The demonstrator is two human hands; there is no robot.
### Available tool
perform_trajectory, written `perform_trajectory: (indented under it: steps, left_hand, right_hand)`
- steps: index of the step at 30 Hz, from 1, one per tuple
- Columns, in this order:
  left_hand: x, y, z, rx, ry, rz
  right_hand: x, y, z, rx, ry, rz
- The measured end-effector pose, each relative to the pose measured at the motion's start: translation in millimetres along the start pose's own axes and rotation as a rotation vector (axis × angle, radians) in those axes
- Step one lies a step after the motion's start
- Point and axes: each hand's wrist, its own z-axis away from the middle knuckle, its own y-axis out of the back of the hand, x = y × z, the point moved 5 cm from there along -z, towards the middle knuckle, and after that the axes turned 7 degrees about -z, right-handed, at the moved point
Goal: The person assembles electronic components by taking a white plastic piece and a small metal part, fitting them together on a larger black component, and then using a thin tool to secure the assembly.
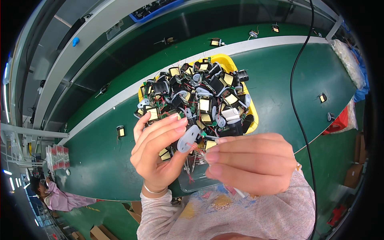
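Handling red wires [196,148] mid-frame, the left hand [158,146] pinches a grey plate [188,137], the closed right hand [254,164] apparently their ends; steadiness seems needed next.

The oval part [188,139] is looking like smooth, fairly matt plastic, and the red wires [193,147] are showing a thin plastic-like coating. The bin [253,123] is wearing a smooth plastic finish, while the black housings [161,87] inside are catching light like glossy plastic. The desk [272,96] is giving off a soft sheen — smooth all over — and the bracelet [154,191] is gleaming like polished metal. The top [260,210] is showing soft, matt cloth; the boxes [354,175] are looking like dull cardboard
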Motion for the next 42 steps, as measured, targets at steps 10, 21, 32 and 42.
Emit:
perform_trajectory:
  steps: [10,21,32,42]
  left_hand:
    - [1,0,-1,0.002,0.02,0.013]
    - [2,4,-1,0.005,0.015,0.045]
    - [1,-4,-4,-0.089,-0.024,0.14]
    - [-3,-3,9,0.077,0.197,0.569]
  right_hand:
    - [2,-1,0,-0.008,0.02,-0.026]
    - [1,1,-1,-0.053,0.008,-0.072]
    - [33,-7,-2,-0.018,-0.286,-0.276]
    - [28,-5,3,-0.013,-0.189,-0.018]
